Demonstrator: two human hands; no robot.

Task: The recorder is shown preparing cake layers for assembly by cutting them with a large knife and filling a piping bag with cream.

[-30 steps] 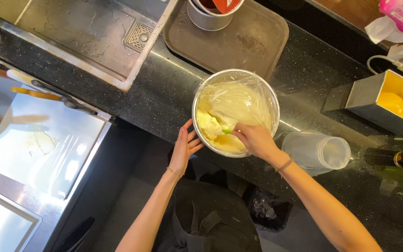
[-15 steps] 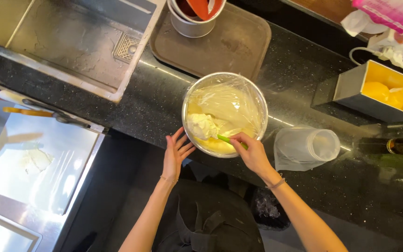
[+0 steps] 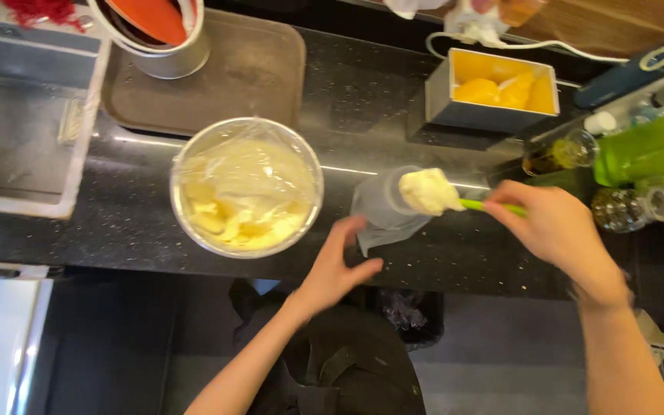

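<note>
My right hand (image 3: 559, 230) holds a green-handled spatula (image 3: 492, 206) loaded with a lump of pale cream (image 3: 429, 190). The lump hovers over the mouth of a clear plastic container (image 3: 384, 209) lying on the black counter. My left hand (image 3: 337, 265) is open, fingers spread, just left of that container and touching or nearly touching its lower edge. A metal bowl (image 3: 246, 187) lined with plastic film holds more pale yellow cream, left of both hands.
A brown tray (image 3: 217, 73) with a metal pot (image 3: 164, 38) sits behind the bowl. A steel sink (image 3: 17, 123) is at far left. A metal box of yellow fruit pieces (image 3: 497, 91), glass bottles (image 3: 562, 151) and a green bottle (image 3: 647, 146) stand at right.
My right hand lifted the spatula with cream out of the bowl and carried it right to the plastic container. My left hand left the bowl's rim and moved right toward the container.
</note>
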